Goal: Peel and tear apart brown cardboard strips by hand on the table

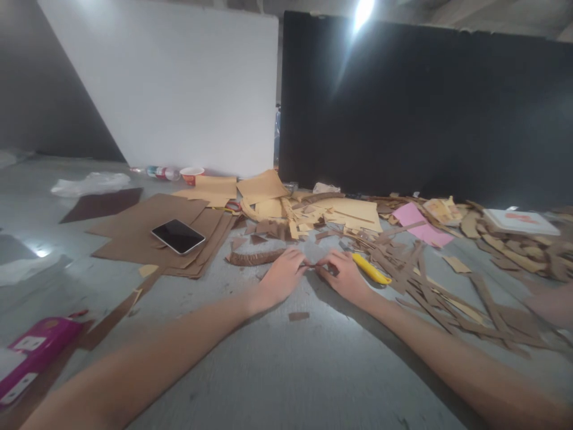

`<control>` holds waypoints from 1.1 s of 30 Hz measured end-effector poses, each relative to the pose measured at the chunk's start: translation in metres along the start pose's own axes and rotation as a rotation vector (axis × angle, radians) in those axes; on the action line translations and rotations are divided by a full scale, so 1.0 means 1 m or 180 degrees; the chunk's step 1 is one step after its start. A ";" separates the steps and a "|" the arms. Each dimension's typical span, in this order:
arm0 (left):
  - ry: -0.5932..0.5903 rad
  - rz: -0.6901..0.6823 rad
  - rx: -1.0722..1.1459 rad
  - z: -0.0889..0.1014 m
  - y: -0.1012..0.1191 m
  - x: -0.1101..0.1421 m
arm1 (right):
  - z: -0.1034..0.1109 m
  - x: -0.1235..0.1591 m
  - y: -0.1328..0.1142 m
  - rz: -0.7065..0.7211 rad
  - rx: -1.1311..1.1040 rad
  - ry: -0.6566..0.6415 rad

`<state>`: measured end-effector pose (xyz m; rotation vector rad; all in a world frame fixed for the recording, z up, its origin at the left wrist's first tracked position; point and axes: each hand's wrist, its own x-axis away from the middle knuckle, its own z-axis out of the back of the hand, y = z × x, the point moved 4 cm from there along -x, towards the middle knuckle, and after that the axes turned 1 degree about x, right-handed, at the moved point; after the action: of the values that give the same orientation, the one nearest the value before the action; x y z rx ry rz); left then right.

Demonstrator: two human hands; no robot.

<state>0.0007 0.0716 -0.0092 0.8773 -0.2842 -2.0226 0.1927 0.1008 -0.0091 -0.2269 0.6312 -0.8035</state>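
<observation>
My left hand (283,277) and my right hand (344,276) meet near the middle of the grey table, fingertips pinched close together. Between them is a small dark brown piece (312,266), perhaps paper, mostly hidden by the fingers. A curved brown strip with ridged cuts (254,258) lies just beyond my left hand. Right beside my right hand rests a yellow-handled cutter (371,269). On the table in front of my wrists lies a small brown paper scrap (299,316).
A phone (178,236) lies on brown sheets (129,239) at left. A magenta object (42,352) sits at near left. Yellow sheets (262,186), a pink sheet (423,224), brown strips (430,286) and a white box (519,221) spread across the back and right. A bottle (163,173) stands behind.
</observation>
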 end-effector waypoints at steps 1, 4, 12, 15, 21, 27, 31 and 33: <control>0.0017 -0.0029 -0.0017 -0.001 -0.001 0.000 | 0.000 0.001 0.000 0.0025 0.0025 0.0011; -0.0007 -0.0110 -0.0100 -0.003 -0.003 -0.001 | -0.002 0.004 0.000 0.0206 0.0201 -0.0012; -0.0291 -0.0111 -0.0736 -0.005 0.001 0.002 | 0.000 0.003 -0.008 0.0790 0.1140 -0.0304; -0.0519 -0.0323 -0.0823 -0.010 0.001 0.004 | 0.002 0.002 -0.009 0.0853 0.1213 -0.0329; -0.0637 -0.0398 -0.0900 -0.010 0.002 0.003 | -0.001 0.004 -0.008 0.0871 0.1405 -0.0426; -0.0691 -0.0484 -0.0963 -0.008 0.004 0.004 | -0.001 0.003 -0.007 0.0798 0.1235 -0.0355; -0.0821 -0.0613 -0.1193 -0.008 0.007 0.004 | -0.001 0.001 -0.004 0.0659 0.0920 -0.0372; -0.0885 -0.0679 -0.1255 -0.008 0.008 0.004 | -0.003 0.000 -0.002 0.0556 0.0779 -0.0375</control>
<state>0.0099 0.0653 -0.0129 0.3932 0.0624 -2.2946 0.1902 0.1001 -0.0104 0.0047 0.4303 -0.6860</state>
